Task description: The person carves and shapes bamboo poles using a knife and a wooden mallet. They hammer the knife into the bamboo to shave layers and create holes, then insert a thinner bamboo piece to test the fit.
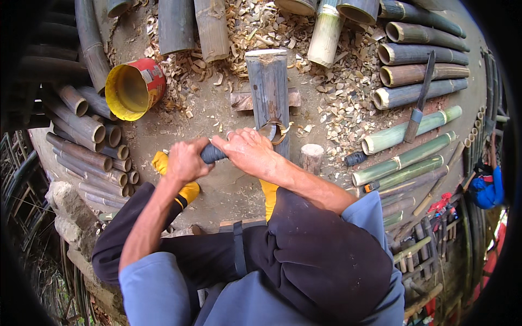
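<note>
The long hand tool with a dark, ribbed-looking wrapped handle (213, 154) slanted up toward the near part of a thick grey-brown bamboo tube (266, 81), where its dull grey metal end met the wall. The left hand (187, 161) had its grip clamped round the handle; the right hand (247, 152) had its grip closed on the same tool nearer the metal, hiding the part beneath. The bamboo tube lay pointing away from the person, its far rim cut pale, its skin streaked and darkened, and a pale curled strip (285, 129) stood out beside the metal. It rested across a short reddish-brown wooden crosspiece (237, 101) on the bare earth floor (217, 125). The right forearm passed in front of its near end, and a squat, pale-topped wooden stump (311, 156) stood just to the right. Pale wood chips (348, 103) covered the ground beyond and on both sides. A red tin with a yellow inside (155, 81) lay tipped to the left, near a pile of slim brown bamboo poles (81, 152). On the right, a long dark-bladed knife (426, 84) lay across stout bamboo lengths, with a small orange-and-black object (371, 187) nearer the person.
</note>
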### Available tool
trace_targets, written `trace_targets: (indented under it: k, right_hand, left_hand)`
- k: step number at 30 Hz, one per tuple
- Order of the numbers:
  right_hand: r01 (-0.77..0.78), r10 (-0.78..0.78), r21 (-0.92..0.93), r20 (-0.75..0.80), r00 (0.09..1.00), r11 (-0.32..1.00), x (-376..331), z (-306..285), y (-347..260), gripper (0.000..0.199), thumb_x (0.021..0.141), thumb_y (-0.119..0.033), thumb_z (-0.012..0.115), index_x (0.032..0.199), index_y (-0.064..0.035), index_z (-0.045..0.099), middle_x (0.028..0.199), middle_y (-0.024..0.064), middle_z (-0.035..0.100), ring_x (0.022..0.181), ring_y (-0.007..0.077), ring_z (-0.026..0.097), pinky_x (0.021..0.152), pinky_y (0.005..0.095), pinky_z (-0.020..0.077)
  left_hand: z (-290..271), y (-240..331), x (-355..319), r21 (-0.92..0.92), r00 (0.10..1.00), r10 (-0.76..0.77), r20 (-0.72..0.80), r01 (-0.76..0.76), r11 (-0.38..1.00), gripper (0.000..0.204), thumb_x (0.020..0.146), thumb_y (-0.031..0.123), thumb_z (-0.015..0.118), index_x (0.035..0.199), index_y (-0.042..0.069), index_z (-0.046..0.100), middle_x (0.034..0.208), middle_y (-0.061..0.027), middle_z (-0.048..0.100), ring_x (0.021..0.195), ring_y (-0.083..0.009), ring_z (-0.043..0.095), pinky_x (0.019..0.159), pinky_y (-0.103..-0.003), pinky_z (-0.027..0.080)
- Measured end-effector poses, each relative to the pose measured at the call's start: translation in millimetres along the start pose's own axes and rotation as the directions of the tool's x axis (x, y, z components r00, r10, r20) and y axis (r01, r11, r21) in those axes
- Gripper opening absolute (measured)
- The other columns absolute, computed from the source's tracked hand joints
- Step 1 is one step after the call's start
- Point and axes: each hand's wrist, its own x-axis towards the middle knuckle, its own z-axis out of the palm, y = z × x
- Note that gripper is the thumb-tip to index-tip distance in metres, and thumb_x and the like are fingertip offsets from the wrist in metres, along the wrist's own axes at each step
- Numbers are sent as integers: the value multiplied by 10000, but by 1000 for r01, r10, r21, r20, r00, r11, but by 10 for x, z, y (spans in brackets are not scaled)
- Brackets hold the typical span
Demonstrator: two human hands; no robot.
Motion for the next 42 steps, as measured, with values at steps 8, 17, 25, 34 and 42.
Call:
trace_targets:
  k: [8, 17, 25, 34, 42]
  right_hand:
    - [-41, 234, 356, -519, 822, 934, 10, -258, 132, 285, 709, 21, 595, 946, -55, 455, 704, 168, 582, 647, 342, 635, 546, 434, 520]
    - [383, -356, -4, 361, 862, 924, 24, -199, 90, 200, 790, -56, 533, 986, -100, 536, 685, 129, 610, 655, 297, 646, 544, 414, 533]
    - [164, -141, -12, 461, 876, 986, 67, -236, 5, 193, 802, -77, 531, 995, -75, 536, 729, 159, 617, 698, 324, 661, 555, 435, 550]
    - [-60, 180, 302, -388, 904, 952, -11, -223, 82, 477, 676, 23, 661, 1123, -45, 506, 827, 162, 604, 781, 333, 616, 700, 397, 508]
    - [-242, 225, 479, 94, 970, 844, 152, -88, 90, 308, 754, -37, 584, 1024, -7, 437, 765, 255, 592, 711, 447, 608, 578, 493, 483]
  left_hand:
    - [-1109, 944, 1092, 527, 870, 336, 362, -488, 696, 48, 567, 115, 667, 568, 81, 632, 597, -95, 628, 549, -259, 634, 518, -351, 512]
    - [508, 428, -456, -540, 838, -527, 145, 513, 667, 354, 556, 198, 730, 876, 49, 717, 705, -126, 681, 640, -206, 664, 659, -359, 542]
    - [331, 306, -318, -474, 912, -409, 5, 362, 802, 324, 538, 212, 697, 827, 68, 718, 619, -119, 652, 542, -206, 615, 627, -343, 520]
    - [-875, 553, 759, 359, 969, 203, 138, -240, 902, 119, 538, 136, 631, 631, 62, 638, 624, -131, 632, 562, -304, 635, 532, -391, 519]
    - [-603, -73, 880, 10, 866, 214, 452, -244, 970, 270, 509, 163, 717, 758, 63, 693, 633, -157, 637, 588, -300, 631, 604, -394, 516]
